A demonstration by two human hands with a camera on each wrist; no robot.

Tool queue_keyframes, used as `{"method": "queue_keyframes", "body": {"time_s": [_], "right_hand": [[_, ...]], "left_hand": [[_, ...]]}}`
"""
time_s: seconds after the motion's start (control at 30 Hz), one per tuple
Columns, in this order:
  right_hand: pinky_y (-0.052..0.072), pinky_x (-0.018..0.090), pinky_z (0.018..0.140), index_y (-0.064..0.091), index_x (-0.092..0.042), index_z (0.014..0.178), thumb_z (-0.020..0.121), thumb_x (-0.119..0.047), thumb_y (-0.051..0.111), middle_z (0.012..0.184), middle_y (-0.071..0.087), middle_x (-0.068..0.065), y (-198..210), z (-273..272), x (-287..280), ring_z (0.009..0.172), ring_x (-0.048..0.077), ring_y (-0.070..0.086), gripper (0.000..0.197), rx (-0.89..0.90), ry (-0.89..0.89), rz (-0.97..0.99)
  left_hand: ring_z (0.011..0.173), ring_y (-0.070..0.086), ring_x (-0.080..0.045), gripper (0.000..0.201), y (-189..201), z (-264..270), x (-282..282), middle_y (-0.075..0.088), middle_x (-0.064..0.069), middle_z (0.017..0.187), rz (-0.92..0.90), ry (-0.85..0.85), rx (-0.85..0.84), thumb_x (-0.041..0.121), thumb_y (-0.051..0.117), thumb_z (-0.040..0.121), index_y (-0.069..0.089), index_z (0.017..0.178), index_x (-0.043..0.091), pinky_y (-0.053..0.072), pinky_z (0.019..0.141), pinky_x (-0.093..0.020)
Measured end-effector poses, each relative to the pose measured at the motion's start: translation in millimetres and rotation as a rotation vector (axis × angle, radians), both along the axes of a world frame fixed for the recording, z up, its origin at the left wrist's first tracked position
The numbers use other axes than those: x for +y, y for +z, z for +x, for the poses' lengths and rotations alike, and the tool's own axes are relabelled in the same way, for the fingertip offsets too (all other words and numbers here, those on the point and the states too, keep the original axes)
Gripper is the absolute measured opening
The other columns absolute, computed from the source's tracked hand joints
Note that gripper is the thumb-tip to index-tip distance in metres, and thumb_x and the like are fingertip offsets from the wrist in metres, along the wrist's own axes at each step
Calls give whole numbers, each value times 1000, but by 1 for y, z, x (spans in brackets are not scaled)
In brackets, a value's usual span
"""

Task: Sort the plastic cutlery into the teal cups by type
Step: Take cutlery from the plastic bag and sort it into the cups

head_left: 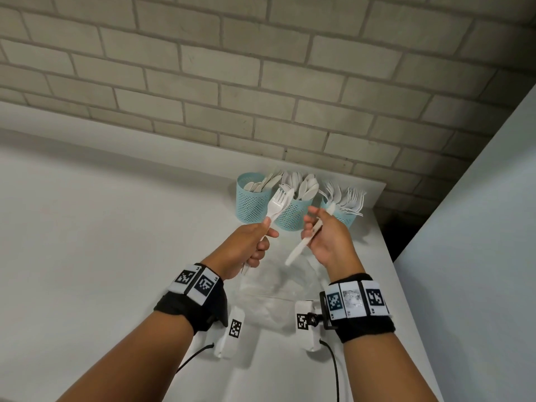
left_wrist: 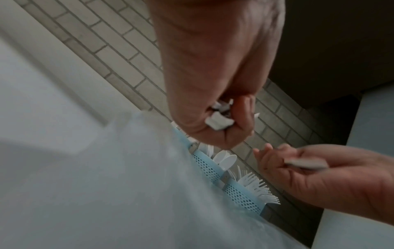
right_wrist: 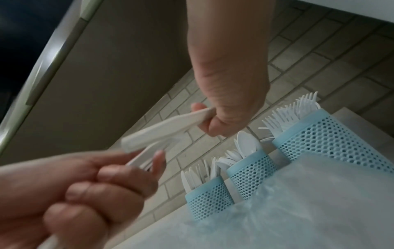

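Note:
Three teal mesh cups stand by the brick wall: the left cup (head_left: 251, 203) holds knives, the middle cup (head_left: 291, 216) spoons, the right cup (head_left: 343, 217) forks. My left hand (head_left: 265, 239) grips a small bunch of white cutlery (head_left: 279, 202), a fork and a knife showing on top, in front of the left and middle cups. My right hand (head_left: 311, 224) pinches a single white piece (head_left: 301, 245) by its shaft, close to the fork cup; its head is hidden behind my fingers. In the right wrist view its handle (right_wrist: 162, 128) points at my left hand (right_wrist: 89, 185).
A clear plastic bag (head_left: 275, 288) lies flat on the white counter (head_left: 116, 227) just below my hands. The counter ends at its right edge (head_left: 385, 250), with a dark gap and a white panel (head_left: 478, 256) beyond. The brick wall (head_left: 261, 82) rises right behind the cups.

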State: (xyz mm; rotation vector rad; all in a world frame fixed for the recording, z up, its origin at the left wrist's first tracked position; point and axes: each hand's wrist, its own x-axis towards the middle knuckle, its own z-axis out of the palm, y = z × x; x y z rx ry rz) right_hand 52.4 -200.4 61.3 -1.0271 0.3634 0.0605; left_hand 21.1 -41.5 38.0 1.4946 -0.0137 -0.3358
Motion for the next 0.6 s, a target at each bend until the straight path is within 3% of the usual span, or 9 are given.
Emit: {"method": "queue_keyframes", "body": {"time_s": [0.1,0.27,0.4,0.6], "right_hand": [[23,14,35,57,-10,96,100,-16,39,65,42,0,-3,1,8,43,5,29,20,-14,129,-164],[25,14,37,61,-11,94,98,-34,45,52,57,-8,-1,-4,19,40,3,33,28,-117,297,-202],[24,14,39,60,-10,88,97,-33,48,44,46,-6,0,-5,20,38,3,36,27,-166,311,-228],[28,12,38,63,-9,88,95,-23,53,45,46,-7,-5,-5,21,37,1,39,19,-204,233,-307]], "left_hand": [[43,23,-4,30,7,1,-5,29,7,56,39,-62,-33,42,47,93,52,97,13,21,40,-14],[40,24,-4,38,12,4,-8,30,8,50,-1,-122,-4,46,38,97,57,90,14,23,37,-14],[39,27,-4,40,12,4,-7,37,5,54,-58,-145,-1,45,35,98,59,90,13,25,37,-14],[42,39,-5,41,5,3,-9,55,-2,66,-77,-68,-32,42,34,99,62,99,12,36,42,-16]]}}
